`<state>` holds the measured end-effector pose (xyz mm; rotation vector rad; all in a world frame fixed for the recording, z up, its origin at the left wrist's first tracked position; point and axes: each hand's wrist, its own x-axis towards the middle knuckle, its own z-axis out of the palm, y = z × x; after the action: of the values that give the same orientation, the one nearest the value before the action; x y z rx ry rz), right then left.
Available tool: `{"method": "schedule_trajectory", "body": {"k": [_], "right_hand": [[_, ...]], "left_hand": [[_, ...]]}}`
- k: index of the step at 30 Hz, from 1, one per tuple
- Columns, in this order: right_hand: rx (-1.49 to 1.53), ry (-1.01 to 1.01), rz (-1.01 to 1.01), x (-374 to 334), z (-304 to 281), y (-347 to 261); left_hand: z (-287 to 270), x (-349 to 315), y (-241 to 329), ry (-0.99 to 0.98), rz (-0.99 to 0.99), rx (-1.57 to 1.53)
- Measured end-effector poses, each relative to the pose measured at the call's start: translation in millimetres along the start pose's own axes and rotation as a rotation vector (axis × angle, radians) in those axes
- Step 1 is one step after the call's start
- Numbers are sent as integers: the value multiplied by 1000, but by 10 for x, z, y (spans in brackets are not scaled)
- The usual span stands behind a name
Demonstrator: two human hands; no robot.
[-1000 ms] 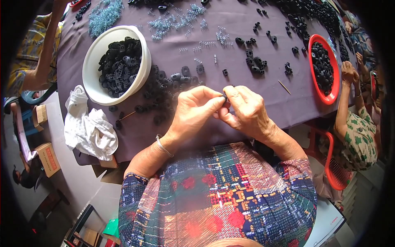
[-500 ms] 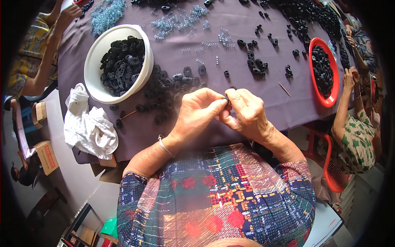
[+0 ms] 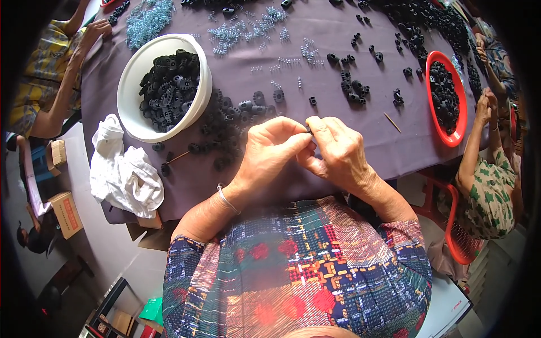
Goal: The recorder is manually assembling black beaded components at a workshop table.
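Note:
My left hand [image 3: 271, 147] and my right hand [image 3: 337, 147] meet over the near part of the table. Their thumbs and forefingers pinch a small black plastic part [image 3: 308, 129], mostly hidden by the fingertips. Left of my hands lies a loose pile of black ribbed plastic pieces [image 3: 228, 121]. Just beyond my fingers stands a single small black piece [image 3: 313, 101]. A short metal spring [image 3: 300, 83] and a row of others [image 3: 289, 61] lie farther off.
A white bowl [image 3: 125, 107] of black pieces stands left, a white cloth [image 3: 127, 174] before it. Thin sticks [image 3: 393, 122] lie about. At right is a red basket [image 3: 463, 107] of small parts. Springs [image 3: 149, 23] heap far left. Other people [image 3: 486, 188] sit at both sides.
Both hands stay pinched together and have shifted very slightly away from me. The whole view has moved a little. At the left, another person's hand has come lower.

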<state>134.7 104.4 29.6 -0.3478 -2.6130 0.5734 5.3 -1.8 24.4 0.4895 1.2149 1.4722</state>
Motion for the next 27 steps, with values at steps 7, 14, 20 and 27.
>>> {"method": "schedule_trajectory", "body": {"k": [7,14,20,27], "right_hand": [[-17,46,-12,-5,20,-4],[107,-77,30,21,-85,31],[390,-101,142,-14,-179,55],[651,-32,331,-40,-203,83]], "left_hand": [[-11,-2,-2,3,-3,-21],[-25,4,-39,-47,-44,-107],[-22,-3,-83,-69,-75,-100],[-10,-15,20,-58,-148,-135]]}}
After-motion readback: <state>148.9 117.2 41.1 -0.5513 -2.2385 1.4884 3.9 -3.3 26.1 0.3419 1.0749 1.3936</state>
